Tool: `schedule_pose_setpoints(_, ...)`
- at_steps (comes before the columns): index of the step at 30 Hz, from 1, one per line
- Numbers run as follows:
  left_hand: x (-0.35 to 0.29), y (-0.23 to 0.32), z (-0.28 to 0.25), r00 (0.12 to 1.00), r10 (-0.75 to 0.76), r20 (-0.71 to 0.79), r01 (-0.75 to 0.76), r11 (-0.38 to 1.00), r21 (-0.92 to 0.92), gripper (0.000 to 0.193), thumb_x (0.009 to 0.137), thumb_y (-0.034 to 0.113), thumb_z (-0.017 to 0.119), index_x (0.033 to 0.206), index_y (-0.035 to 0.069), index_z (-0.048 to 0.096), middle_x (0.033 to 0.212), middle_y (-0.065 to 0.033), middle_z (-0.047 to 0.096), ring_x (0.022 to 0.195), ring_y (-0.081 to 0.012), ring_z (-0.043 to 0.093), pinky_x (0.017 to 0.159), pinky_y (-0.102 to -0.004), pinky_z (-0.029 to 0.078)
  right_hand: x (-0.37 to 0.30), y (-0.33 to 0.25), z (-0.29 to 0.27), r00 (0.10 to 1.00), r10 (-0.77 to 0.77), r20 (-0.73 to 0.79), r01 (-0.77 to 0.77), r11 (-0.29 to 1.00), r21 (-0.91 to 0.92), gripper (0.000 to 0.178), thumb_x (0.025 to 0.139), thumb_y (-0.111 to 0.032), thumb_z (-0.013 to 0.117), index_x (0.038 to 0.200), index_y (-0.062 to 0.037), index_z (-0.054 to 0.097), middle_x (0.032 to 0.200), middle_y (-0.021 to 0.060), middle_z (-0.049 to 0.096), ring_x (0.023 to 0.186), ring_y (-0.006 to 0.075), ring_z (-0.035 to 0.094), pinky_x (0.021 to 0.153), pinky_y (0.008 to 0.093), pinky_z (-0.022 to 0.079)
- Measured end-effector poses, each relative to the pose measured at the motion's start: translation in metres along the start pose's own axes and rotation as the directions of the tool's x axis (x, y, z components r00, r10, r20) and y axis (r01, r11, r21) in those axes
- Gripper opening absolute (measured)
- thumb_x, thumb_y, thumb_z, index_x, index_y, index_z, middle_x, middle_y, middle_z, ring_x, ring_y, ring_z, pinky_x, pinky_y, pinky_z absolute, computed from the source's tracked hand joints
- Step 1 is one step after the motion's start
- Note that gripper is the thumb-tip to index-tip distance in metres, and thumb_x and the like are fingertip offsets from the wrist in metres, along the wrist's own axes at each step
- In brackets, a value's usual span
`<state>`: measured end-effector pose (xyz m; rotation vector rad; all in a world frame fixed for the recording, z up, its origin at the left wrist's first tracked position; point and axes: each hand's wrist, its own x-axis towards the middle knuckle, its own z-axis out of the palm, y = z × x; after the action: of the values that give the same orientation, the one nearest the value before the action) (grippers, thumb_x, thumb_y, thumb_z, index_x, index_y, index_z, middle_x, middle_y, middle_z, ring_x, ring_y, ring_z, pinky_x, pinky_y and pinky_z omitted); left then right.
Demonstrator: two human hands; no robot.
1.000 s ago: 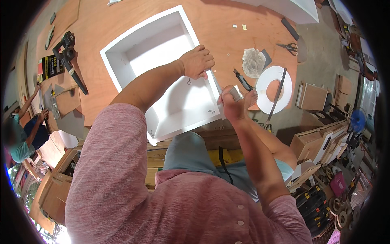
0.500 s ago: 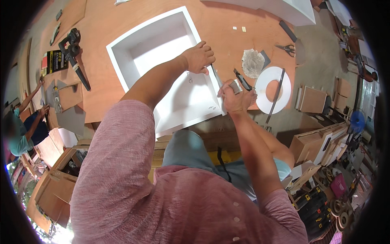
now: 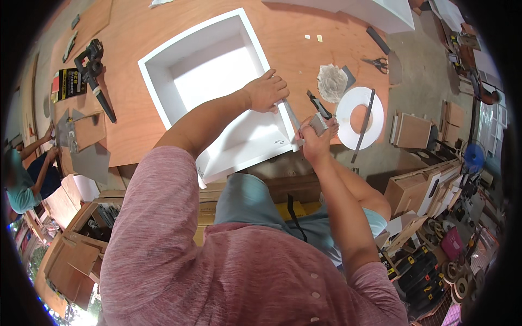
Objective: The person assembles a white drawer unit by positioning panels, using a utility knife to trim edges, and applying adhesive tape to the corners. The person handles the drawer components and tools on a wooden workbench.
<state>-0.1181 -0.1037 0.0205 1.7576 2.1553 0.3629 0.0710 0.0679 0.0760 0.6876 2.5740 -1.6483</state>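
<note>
A white open box (image 3: 207, 28) lies on the workbench in front of me, its inside facing up. My left hand (image 3: 265, 92) is closed over the box's right rim, fingers curled across the edge. A thin grey strip (image 3: 292, 115) runs along that rim between my hands. Beside the box's near right corner, my right hand (image 3: 318, 138) is closed around a small pale grey block (image 3: 319, 124), its thumb against it. Just beyond that hand lies a black utility knife (image 3: 317, 102). What my left palm covers is hidden.
A white ring-shaped roll (image 3: 343, 127) with a dark flat bar (image 3: 363, 127) across it lies at right, near crumpled clear plastic (image 3: 331, 82) and scissors (image 3: 376, 65). A black blower (image 3: 93, 68) sits at left on the wooden bench top (image 3: 130, 108). Another person (image 3: 24, 185) works at far left.
The whole view has shifted slightly left. My right hand has turned a little, and the grey block in it shows more. My left hand stays on the rim.
</note>
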Motion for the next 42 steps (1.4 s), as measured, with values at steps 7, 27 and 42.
schedule_pose_setpoints(7,-0.001,-0.015,0.008,0.992,0.106,-0.062,-0.111,0.99,-0.087,0.046,0.084,0.045,0.076,0.106,0.008,0.06,0.107,-0.0071,0.058,0.109,-0.0265,0.054,0.107,-0.0468,0.034,0.006,-0.072,0.002,0.982,0.144,0.124,-0.163,0.973,0.164,0.024,0.084,-0.013,0.05,0.061,-0.0057,0.055,0.058,0.0025,0.059,0.062,0.017,0.052,0.083,0.0314,0.041)
schedule_pose_setpoints(27,0.001,-0.012,0.014,0.993,0.064,-0.094,-0.07,0.996,-0.06,0.037,0.085,0.043,0.071,0.101,0.011,0.061,0.1,-0.0056,0.056,0.102,-0.0269,0.053,0.105,-0.0461,0.037,0.009,-0.048,-0.002,0.989,0.062,0.135,-0.081,0.986,0.143,0.019,0.084,-0.009,0.052,0.068,-0.0006,0.058,0.058,0.0046,0.058,0.055,0.0135,0.055,0.054,0.0308,0.045)
schedule_pose_setpoints(42,0.001,0.003,0.009,0.999,0.047,0.007,-0.047,0.999,0.016,0.039,0.084,0.044,0.072,0.097,0.009,0.065,0.101,-0.0059,0.06,0.104,-0.0269,0.054,0.105,-0.0444,0.037,-0.022,0.05,0.026,0.924,-0.379,0.045,0.357,0.899,0.254,0.021,0.09,-0.011,0.058,0.071,-0.0019,0.059,0.067,0.0091,0.06,0.06,0.018,0.059,0.057,0.0311,0.045)
